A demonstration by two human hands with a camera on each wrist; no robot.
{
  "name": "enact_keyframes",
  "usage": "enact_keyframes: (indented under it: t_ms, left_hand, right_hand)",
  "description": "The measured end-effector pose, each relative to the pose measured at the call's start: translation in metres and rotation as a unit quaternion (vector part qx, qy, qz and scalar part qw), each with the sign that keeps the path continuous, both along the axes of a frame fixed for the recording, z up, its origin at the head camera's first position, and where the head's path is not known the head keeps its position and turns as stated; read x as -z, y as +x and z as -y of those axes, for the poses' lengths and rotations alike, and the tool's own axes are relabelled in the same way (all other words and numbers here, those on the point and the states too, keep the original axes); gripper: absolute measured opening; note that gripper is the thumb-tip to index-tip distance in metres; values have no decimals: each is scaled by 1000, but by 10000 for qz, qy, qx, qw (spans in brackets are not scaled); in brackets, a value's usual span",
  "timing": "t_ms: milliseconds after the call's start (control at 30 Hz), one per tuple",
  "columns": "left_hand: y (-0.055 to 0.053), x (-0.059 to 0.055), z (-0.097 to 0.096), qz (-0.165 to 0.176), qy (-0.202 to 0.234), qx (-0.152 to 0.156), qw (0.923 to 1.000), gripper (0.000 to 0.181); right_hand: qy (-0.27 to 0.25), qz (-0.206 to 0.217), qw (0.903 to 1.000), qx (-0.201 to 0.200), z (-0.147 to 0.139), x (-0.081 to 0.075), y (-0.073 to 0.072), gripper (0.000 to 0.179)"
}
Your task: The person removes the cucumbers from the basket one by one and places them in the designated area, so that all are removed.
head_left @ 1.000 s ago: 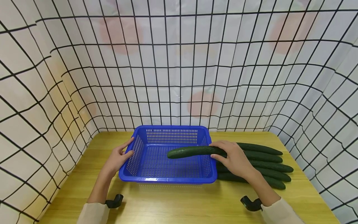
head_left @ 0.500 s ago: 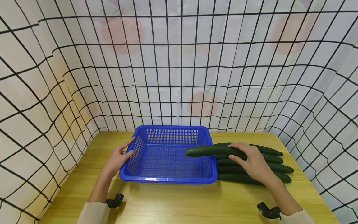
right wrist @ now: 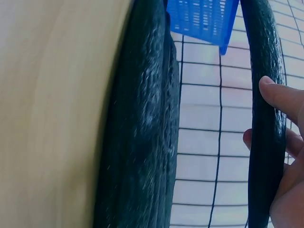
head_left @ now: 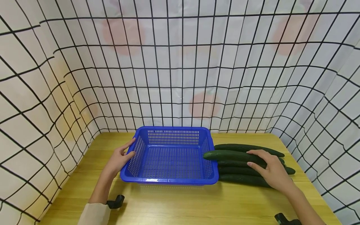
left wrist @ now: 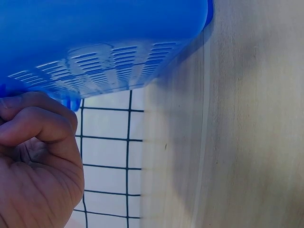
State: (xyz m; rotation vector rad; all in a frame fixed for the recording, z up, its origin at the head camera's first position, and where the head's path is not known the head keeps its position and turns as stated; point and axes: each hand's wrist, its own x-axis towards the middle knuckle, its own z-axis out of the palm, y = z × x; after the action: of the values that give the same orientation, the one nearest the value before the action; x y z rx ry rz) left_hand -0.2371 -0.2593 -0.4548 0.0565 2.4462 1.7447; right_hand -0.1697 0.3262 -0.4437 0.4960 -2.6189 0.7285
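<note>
My right hand [head_left: 271, 171] grips a long dark green cucumber [head_left: 227, 155], thumb on one side and fingers on the other. The cucumber's left tip overlaps the right rim of the blue plastic basket [head_left: 168, 181] in the head view. In the right wrist view this held cucumber [right wrist: 266, 133] is raised above the other cucumbers [right wrist: 142, 123], a gap showing between. Several of those cucumbers [head_left: 239, 179] lie side by side right of the basket. On the basket's left side, my left hand [head_left: 119, 161] holds the rim; its curled fingers show in the left wrist view.
A light wooden table [head_left: 174, 206] carries everything. White walls with a black wire grid [head_left: 180, 78] enclose its back and both sides. A black wrist device [head_left: 116, 202] sits at the left cuff, and another [head_left: 285, 219] is at the right wrist.
My right hand has carried the cucumber rightward, from above the basket's interior to over the cucumbers on the table. The left hand and the basket have stayed in place.
</note>
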Motion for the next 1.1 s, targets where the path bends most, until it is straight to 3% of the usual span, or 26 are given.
enact_keyframes:
  t_ms: [267,533,967,1100]
  left_hand:
    - [-1,1,0,-10,21,24,10000,67]
    - [-1,-2,-1,-7,-50,-9,10000,67]
    - [-1,-1,0,-5,39,25,10000,66]
    - [-1,0,0,26,37,22,10000,67]
  right_hand:
    - [-201,325,9988,319,-24,7,16,44]
    - [-47,367,9976,593,-46,18,27,44]
    - [55,-14,9998,207,-56,41,49,44]
    - [-2,147,9998,153,-52,49,54,44]
